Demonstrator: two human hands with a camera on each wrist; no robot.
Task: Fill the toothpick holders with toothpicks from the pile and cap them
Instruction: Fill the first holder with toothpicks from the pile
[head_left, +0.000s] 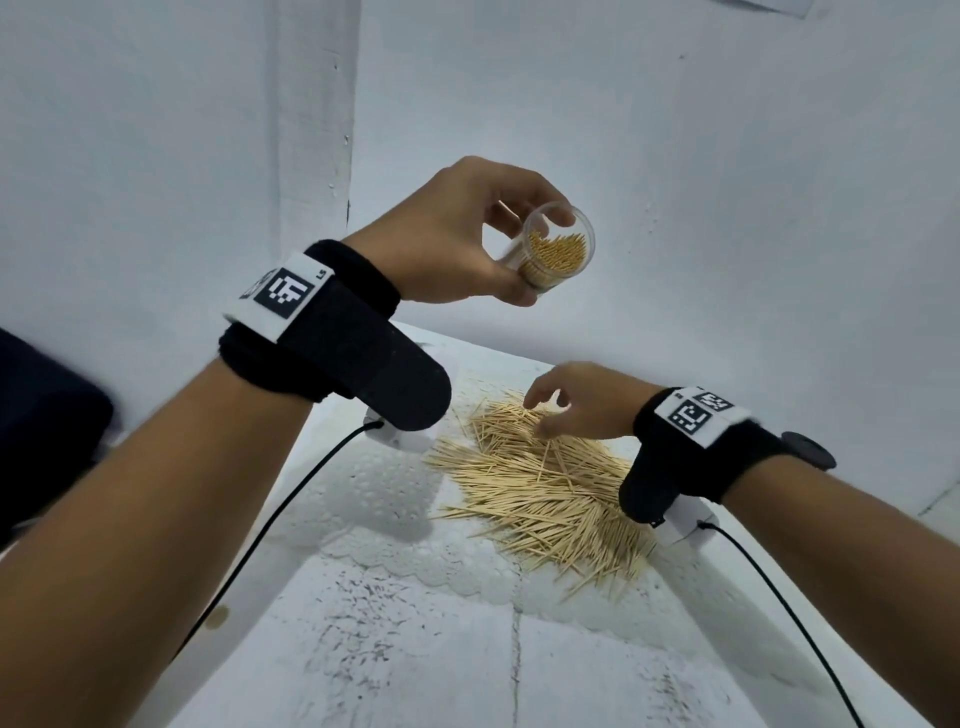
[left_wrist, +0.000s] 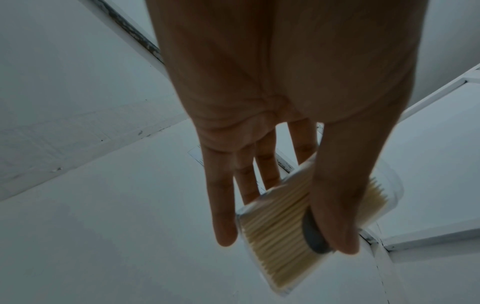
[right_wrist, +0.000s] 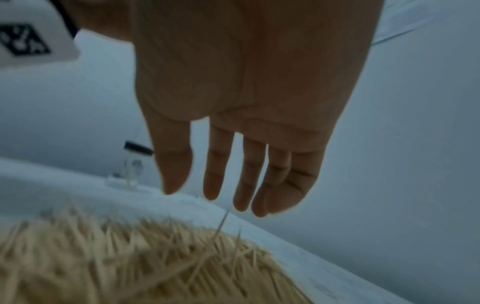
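Note:
My left hand (head_left: 540, 258) is raised above the table and grips a clear toothpick holder (head_left: 558, 249), uncapped, with its mouth tilted toward me. Toothpicks fill part of it. In the left wrist view the thumb and fingers (left_wrist: 337, 205) clamp the holder (left_wrist: 275, 236), and a dark grey piece shows under the thumb. My right hand (head_left: 537, 415) hovers at the far edge of the loose toothpick pile (head_left: 540, 493). In the right wrist view its fingers (right_wrist: 213, 181) hang nearly straight, just above the pile (right_wrist: 130, 257), holding nothing.
The pile lies on a white lace cloth (head_left: 395, 499) on a white table against a white wall. A second clear holder with a black cap (right_wrist: 135, 162) stands behind the pile. Black cables (head_left: 291, 499) trail from both wrist cameras.

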